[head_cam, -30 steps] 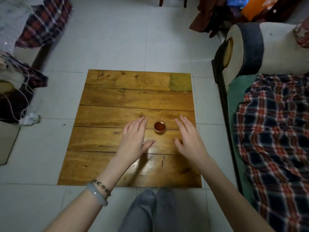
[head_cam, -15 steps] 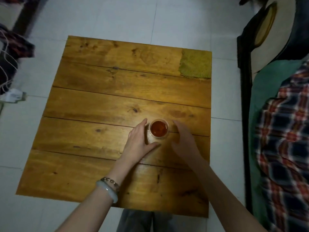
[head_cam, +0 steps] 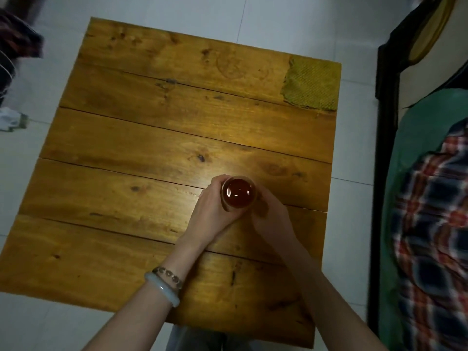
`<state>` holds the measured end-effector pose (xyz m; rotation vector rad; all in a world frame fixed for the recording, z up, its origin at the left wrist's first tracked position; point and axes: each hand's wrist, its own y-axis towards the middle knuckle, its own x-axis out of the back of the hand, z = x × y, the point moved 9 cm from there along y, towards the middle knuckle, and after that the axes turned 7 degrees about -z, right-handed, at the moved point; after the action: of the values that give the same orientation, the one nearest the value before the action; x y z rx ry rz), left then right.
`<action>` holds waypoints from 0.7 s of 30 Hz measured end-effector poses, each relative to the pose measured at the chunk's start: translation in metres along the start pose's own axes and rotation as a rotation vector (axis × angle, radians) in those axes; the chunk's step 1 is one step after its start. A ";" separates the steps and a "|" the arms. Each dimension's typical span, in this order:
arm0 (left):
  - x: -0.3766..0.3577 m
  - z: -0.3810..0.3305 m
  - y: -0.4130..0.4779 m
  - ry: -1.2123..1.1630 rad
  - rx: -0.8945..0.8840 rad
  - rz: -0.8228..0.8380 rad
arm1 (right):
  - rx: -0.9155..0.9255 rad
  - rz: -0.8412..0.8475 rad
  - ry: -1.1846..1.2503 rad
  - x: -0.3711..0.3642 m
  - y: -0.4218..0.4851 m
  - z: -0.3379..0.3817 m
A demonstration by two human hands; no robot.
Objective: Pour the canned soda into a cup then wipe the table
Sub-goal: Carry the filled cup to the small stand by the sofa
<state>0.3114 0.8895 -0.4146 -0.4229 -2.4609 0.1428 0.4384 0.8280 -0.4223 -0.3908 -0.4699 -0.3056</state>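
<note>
Apart a second ago, the left hand [head_cam: 215,206] and right hand [head_cam: 271,216] now clasp the cup [head_cam: 238,195], which stands full of dark drink on the table [head_cam: 126,173], so pouring seems done and wiping with the cloth [head_cam: 312,84] remains.

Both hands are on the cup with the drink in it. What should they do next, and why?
Probably lift the cup gently, keeping it level, and set it aside. It holds dark drink, the left hand and right hand both wrap it, no can is in view, and the cloth lies at the table's far right corner, ready for wiping.
</note>
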 end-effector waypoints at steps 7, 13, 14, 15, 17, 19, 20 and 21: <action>0.061 -0.032 -0.032 -0.081 0.044 -0.050 | 0.099 0.097 0.074 0.011 -0.031 0.083; 0.157 -0.068 -0.066 -0.153 0.010 -0.196 | 0.256 0.249 0.157 0.005 -0.067 0.187; 0.175 -0.074 -0.073 -0.156 0.000 -0.234 | 0.283 0.281 0.168 0.003 -0.075 0.205; 0.193 -0.080 -0.081 -0.158 -0.008 -0.272 | 0.304 0.310 0.167 0.000 -0.083 0.221; 0.228 -0.088 -0.099 -0.168 -0.019 -0.360 | 0.308 0.373 0.155 -0.012 -0.097 0.248; 0.261 -0.093 -0.119 -0.187 -0.017 -0.454 | 0.327 0.429 0.149 -0.026 -0.113 0.273; 0.277 -0.094 -0.131 -0.194 -0.013 -0.498 | 0.347 0.468 0.144 -0.033 -0.122 0.287; 0.293 -0.095 -0.143 -0.201 -0.006 -0.538 | 0.365 0.511 0.134 -0.040 -0.132 0.301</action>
<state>0.1112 0.8530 -0.1433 0.2711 -2.6769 -0.0511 0.2423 0.8487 -0.1567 -0.1222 -0.2722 0.2479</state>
